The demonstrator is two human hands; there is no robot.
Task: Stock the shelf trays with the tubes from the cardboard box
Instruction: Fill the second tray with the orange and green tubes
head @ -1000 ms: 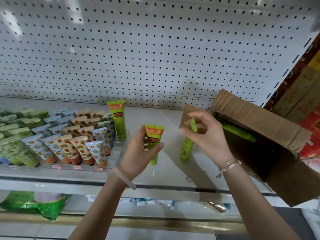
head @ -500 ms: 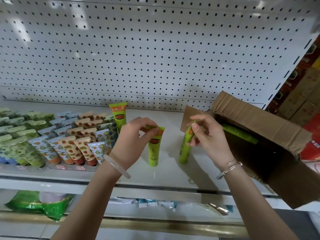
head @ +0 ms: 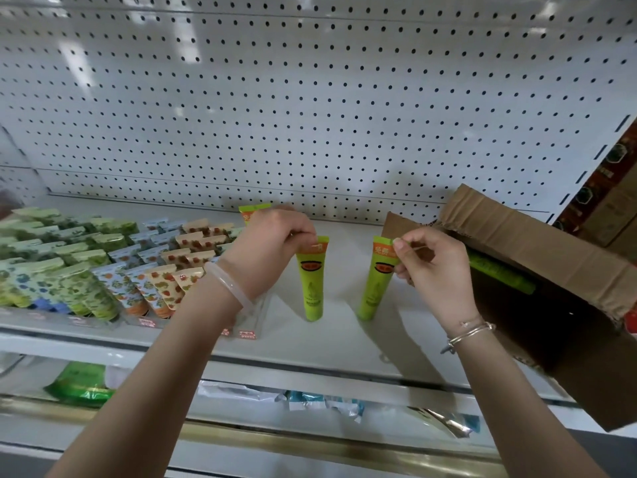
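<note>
Two lime-green tubes stand cap-down on the white shelf (head: 337,339). My left hand (head: 275,243) pinches the orange top edge of the left tube (head: 313,288). My right hand (head: 431,267) pinches the top corner of the right tube (head: 377,281). A third green tube (head: 253,212) stands behind my left hand, mostly hidden, at the right end of the clear shelf tray (head: 253,326). The open cardboard box (head: 537,246) lies on its side at the right, with a green tube (head: 499,276) showing inside.
Rows of patterned tubes (head: 113,270) fill the trays on the left half of the shelf. A white pegboard wall (head: 310,98) backs the shelf. Packets lie on the lower shelf (head: 310,398). Stacked cartons (head: 606,201) stand at the far right.
Both tubes came down and now stand upright on the shelf. My left hand shifted its grip from the tube's body to its top edge. The right tube turned its front toward me.
</note>
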